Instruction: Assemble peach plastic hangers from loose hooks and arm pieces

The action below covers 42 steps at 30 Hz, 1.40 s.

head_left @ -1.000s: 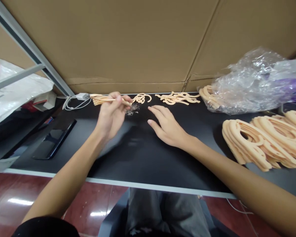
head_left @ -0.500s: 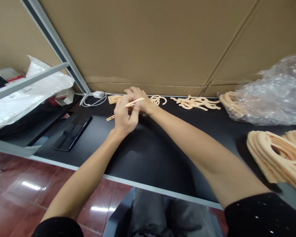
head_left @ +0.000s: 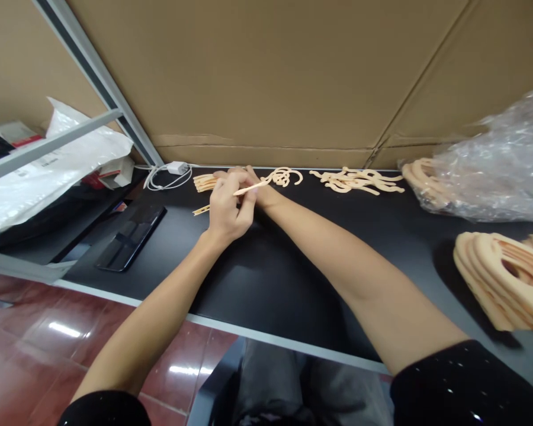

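My left hand [head_left: 230,204] is closed on a thin, light wooden strip [head_left: 251,188], pinched between thumb and fingers and pointing to the right. Just behind it is my right hand [head_left: 262,192], mostly covered by the left, so its fingers and anything in them are hidden. A small pile of short wooden pieces [head_left: 204,182] lies left of both hands. Below that pile, a narrow slotted wooden piece [head_left: 201,210] sticks out beside my left hand. Curled wooden pieces [head_left: 285,176] lie right of my right wrist.
Wavy wooden pieces [head_left: 357,180] lie along the back of the black table [head_left: 275,296]. Stacked wooden frames [head_left: 500,278] and a clear plastic bag [head_left: 501,165] are at the right. At the left are a dark phone [head_left: 132,239], a white cable with charger [head_left: 176,168] and a metal rack [head_left: 95,71].
The strip in my left hand has tilted and shifted slightly. My right hand has drawn down behind the left, its fingers now more hidden. The view has turned a little left.
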Motion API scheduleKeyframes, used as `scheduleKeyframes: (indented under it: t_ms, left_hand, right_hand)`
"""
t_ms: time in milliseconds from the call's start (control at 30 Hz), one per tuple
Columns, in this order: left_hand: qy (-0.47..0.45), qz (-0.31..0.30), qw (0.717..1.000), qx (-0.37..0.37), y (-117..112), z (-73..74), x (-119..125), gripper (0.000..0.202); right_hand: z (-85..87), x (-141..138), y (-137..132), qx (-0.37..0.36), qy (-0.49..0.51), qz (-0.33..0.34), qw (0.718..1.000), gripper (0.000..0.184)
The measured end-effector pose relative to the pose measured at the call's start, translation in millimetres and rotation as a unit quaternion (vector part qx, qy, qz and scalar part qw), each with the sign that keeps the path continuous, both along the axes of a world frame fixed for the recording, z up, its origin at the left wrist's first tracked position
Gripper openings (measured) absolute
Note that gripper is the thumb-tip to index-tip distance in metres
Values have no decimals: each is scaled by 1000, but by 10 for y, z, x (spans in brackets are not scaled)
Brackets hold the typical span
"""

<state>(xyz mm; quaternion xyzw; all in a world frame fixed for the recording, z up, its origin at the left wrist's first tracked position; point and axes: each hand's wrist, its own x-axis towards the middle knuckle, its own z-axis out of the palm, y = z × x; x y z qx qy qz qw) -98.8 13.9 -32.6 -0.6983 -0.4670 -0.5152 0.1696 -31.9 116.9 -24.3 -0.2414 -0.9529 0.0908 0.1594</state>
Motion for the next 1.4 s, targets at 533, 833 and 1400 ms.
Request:
scheduleKeyframes:
  t_ms: [533, 833, 1400]
  left_hand:
    - [-38, -11, 999, 10, -69, 106, 63, 21]
    - [-21, -19, 999, -22, -87, 106, 106, 21]
    - [-16, -148, 984, -95, -299, 204, 366, 11]
  right_hand:
    - [7, 895, -866, 18, 9, -51, 999, 33]
    - [-89, 1118, -876, 67, 79, 8, 995, 31]
    - [-72, 2275, -932, 73, 68, -111, 989, 12]
